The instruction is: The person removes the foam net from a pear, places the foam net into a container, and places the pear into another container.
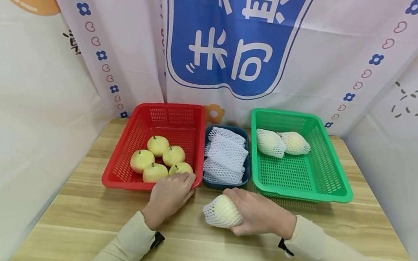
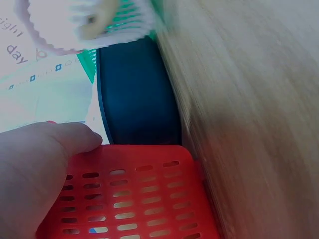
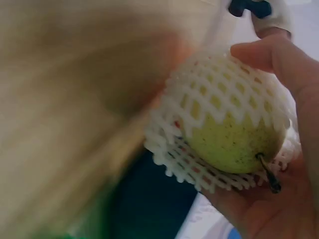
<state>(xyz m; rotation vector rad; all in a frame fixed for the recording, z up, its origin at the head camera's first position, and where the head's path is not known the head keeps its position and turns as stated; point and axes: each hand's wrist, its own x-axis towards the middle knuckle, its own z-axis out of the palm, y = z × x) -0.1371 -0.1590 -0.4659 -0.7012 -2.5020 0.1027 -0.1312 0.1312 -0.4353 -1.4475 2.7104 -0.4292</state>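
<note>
My right hand (image 1: 258, 212) grips a pear (image 1: 224, 212) in a white foam net just above the table. In the right wrist view, the pear's stem and speckled skin (image 3: 234, 144) show through the open end of the net (image 3: 219, 89). My left hand (image 1: 172, 192) is at the near right corner of the red basket (image 1: 119, 160), beside a pear (image 1: 181, 168). Its thumb (image 2: 79, 137) lies against the basket's rim in the left wrist view; the other fingers are hidden there. Several bare pears (image 1: 158, 146) sit in that basket.
A dark blue basket (image 1: 248, 175) with stacked foam nets (image 1: 226, 154) stands between the red basket and a green basket (image 1: 337, 172). Two netted pears (image 1: 269, 143) lie in the green one. Behind the wooden table (image 1: 200, 251) hangs a printed cloth (image 1: 139, 40).
</note>
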